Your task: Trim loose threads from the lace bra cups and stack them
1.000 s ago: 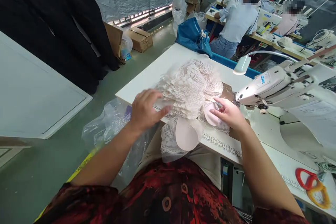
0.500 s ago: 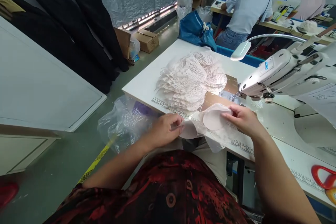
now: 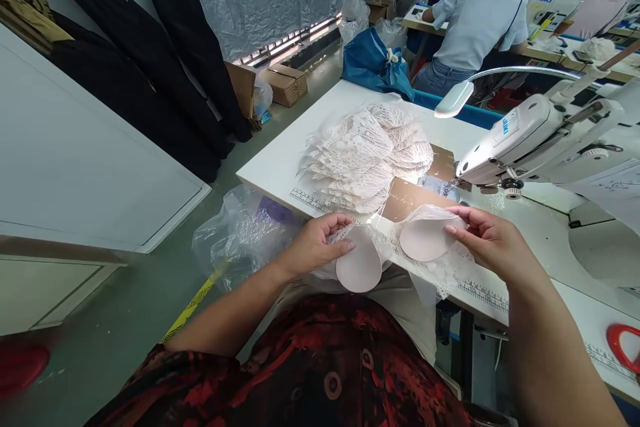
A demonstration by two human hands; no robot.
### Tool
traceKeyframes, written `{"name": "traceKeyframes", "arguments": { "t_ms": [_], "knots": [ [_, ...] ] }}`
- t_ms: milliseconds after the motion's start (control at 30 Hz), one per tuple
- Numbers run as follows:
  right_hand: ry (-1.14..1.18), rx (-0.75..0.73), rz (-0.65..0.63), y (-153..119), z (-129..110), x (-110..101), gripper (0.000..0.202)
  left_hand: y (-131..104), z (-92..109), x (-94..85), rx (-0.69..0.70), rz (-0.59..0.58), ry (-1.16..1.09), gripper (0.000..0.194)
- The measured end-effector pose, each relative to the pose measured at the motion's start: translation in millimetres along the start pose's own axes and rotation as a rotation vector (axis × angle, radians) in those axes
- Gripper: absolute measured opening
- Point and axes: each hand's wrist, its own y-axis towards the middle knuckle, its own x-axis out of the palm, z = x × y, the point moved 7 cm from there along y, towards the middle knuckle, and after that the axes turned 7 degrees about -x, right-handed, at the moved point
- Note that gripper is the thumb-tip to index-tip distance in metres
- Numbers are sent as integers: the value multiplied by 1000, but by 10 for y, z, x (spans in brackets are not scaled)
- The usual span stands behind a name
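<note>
The lace piece [image 3: 443,277] with its two pale cups is found directly between the person's hands, at the near edge of the desk [image 3: 280,153]. Its long axis runs from hand to hand, roughly across the body, rising slightly toward the right in the view and so crossing the slanting desk edge. The left cup [image 3: 359,268] lies at that edge, its lower part past it above the lap; the right cup [image 3: 425,240] lies over the desk, near a brown card [image 3: 403,197]. The left hand [image 3: 320,243] is drawn into a pinch on the upper left margin of the left cup and its lace, thumb on the cup's face. The right hand [image 3: 487,237] pinches the upper right margin of the right cup in like manner, thumb in front, fingers mostly behind. Neither hand is spread. Each is nearest to its own cup; the right hand is the nearer to the sewing machine [image 3: 530,127], whose needle end stands beyond it. The lace stack [image 3: 355,160] lies forward of the left hand, apart from it. Whether the lace joins both cups without a break cannot be confirmed.
</note>
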Motion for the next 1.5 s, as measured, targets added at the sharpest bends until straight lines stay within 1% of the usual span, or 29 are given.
{"name": "traceKeyframes", "arguments": {
  "t_ms": [100,200,267,333,367,467,500,567,667,733,833,900,933,1033,1100,1133,1167,1233,1300,1367,1433,1500],
  "knots": [
    [7,64,-10,6,-49,-53,50,-22,19,-35,-4,-72,-83,42],
    [-9,19,-36,54,-200,-83,48,-41,4,-62,-43,-133,-167,32],
    [-35,-27,-57,113,-298,-73,46,-32,5,-60,-72,-146,-209,31],
    [-94,-34,-95,185,-335,-26,42,4,42,-30,-75,-155,-237,31],
    [-161,-15,-103,219,-321,-6,39,30,73,0,-65,-171,-240,30],
    [-447,38,-51,269,-215,-17,39,120,184,81,31,-205,-142,28],
    [-512,32,-24,257,-174,-33,40,147,209,96,67,-203,-81,27],
    [-555,19,23,180,-61,-79,42,193,216,112,106,-194,23,27],
    [-604,87,80,-33,215,-201,48,245,151,155,60,-231,73,29],
    [-688,111,71,-181,393,-253,51,274,132,200,31,-251,70,29],
    [-775,47,65,-344,548,-279,48,320,142,339,-7,-316,12,32],
    [-802,12,98,-408,593,-299,46,366,150,450,-38,-352,-22,36],
    [-806,-4,115,-424,599,-305,45,397,157,494,-44,-348,-26,36],
    [-789,-127,136,-397,522,-264,45,508,192,602,-39,-308,-8,36],
    [-749,-248,89,-334,426,-179,44,579,217,690,-47,-319,-1,37],
    [-729,-288,48,-297,387,-133,42,612,222,741,-67,-339,-7,38],
    [-715,-295,6,-261,364,-97,40,644,226,791,-92,-360,-23,39],
    [-720,-219,-85,-203,372,-64,38,706,232,870,-150,-379,-79,39],
    [-773,-70,-173,-201,435,-84,41,762,245,926,-195,-378,-168,36],
    [-849,97,-236,-265,523,-160,47,811,261,962,-220,-368,-252,33],
    [-903,274,-268,-379,639,-275,55,849,263,990,-252,-365,-311,31],
    [-886,389,-265,-500,753,-378,59,882,247,1005,-287,-358,-334,32]
  ]
}}
